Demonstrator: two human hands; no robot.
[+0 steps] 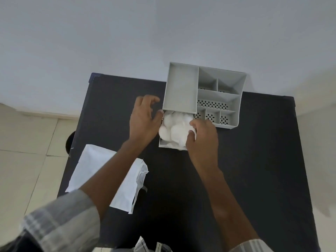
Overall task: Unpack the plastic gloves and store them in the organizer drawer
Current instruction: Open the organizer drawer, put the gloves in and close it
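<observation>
A grey organizer (pixel 181 88) stands at the far side of the black table (pixel 254 160). Its drawer (pixel 162 143) is pulled out toward me and heaped with crumpled white plastic gloves (pixel 174 127). My right hand (pixel 202 137) rests on the right side of the heap, its fingers closed on the plastic. At the drawer's left edge my left hand (pixel 143 118) has its fingers spread, the thumb touching the drawer's left corner. A flat white plastic package (pixel 101 171) lies on the table at the near left, partly under my left forearm.
The organizer's right half has several open compartments with perforated floors (pixel 212 104). The table's left edge drops to a tiled floor (pixel 27 142). A dark round object (pixel 70 140) shows beside the table's left edge. A pale wall stands behind the table.
</observation>
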